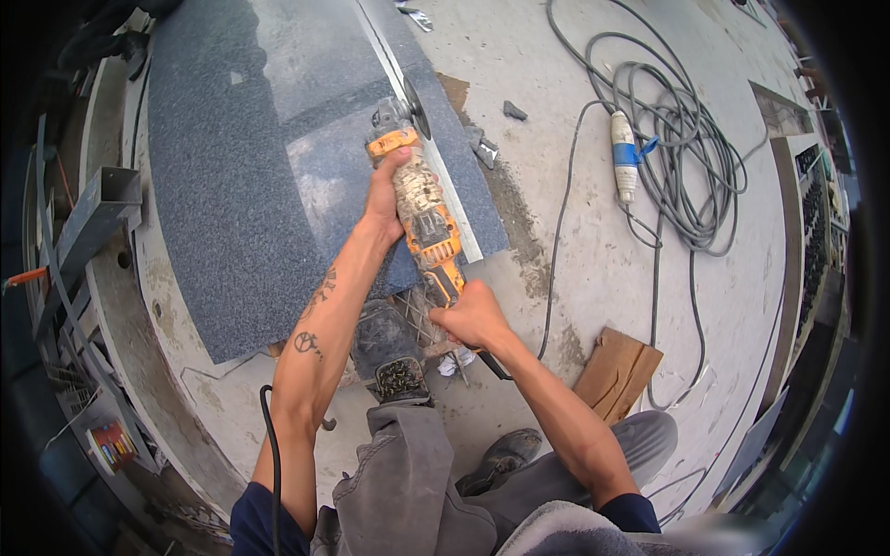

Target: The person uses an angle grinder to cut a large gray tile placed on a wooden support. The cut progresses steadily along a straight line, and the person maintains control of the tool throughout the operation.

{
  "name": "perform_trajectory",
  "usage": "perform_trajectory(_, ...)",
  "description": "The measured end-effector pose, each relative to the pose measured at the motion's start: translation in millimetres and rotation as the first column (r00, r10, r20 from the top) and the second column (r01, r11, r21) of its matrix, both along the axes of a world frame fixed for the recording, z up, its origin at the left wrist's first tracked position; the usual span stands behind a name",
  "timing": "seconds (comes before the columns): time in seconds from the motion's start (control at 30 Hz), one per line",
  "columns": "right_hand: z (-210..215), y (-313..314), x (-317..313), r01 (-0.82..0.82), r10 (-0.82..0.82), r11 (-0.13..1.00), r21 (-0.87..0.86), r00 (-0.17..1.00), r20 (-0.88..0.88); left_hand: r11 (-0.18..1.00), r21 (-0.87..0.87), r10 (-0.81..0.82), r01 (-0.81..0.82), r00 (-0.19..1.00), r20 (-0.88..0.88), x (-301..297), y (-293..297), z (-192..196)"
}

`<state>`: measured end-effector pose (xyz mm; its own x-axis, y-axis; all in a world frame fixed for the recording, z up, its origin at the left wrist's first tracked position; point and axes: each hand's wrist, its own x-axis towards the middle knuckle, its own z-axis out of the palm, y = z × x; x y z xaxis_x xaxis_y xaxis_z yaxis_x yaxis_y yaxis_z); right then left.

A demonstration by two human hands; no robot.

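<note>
An orange and black angle grinder [428,208], dusty and wrapped round its middle, points away from me over a dark speckled stone slab [218,185]. My left hand [382,195] is closed round the front of its body, just behind the head. Around the rear handle my right hand [473,318] is wrapped, and the black power lead leaves below it. The thin cutting disc [416,108] stands on edge beside a pale metal straightedge [459,218] lying along the slab's right side. Whether the disc touches the stone or spins, I cannot tell.
Coiled grey cable [691,139] with a white and blue connector [625,157] lies on the concrete at right. Stone chips [483,146] sit beside the slab, and cardboard [616,372] near my knee. Metal tubing [102,204] stands at left. Another person's shoe [135,54] shows far left.
</note>
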<state>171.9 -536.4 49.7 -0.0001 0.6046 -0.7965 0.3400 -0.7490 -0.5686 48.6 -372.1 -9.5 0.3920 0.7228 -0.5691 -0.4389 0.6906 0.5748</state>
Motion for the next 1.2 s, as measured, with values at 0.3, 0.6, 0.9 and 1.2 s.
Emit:
perform_trajectory(0.3,17,31,2,0.055,-0.062,0.998,-0.044,0.981,-0.182,1.0,0.016,0.01,-0.011,1.0,0.026,0,30,-4)
perform_trajectory(0.6,33,34,-1,0.063,-0.1,0.987,-0.145,0.959,-0.264,1.0,-0.014,0.014,-0.014,1.0,0.012,-2,27,1)
perform_trajectory(0.9,25,45,0,0.066,-0.095,0.991,-0.117,0.959,-0.265,1.0,0.014,0.011,-0.011,1.0,-0.028,-1,37,-1)
perform_trajectory(1.2,28,33,1,0.079,-0.117,0.985,-0.151,0.958,-0.26,1.0,-0.016,0.007,-0.007,1.0,-0.005,0,25,-2)
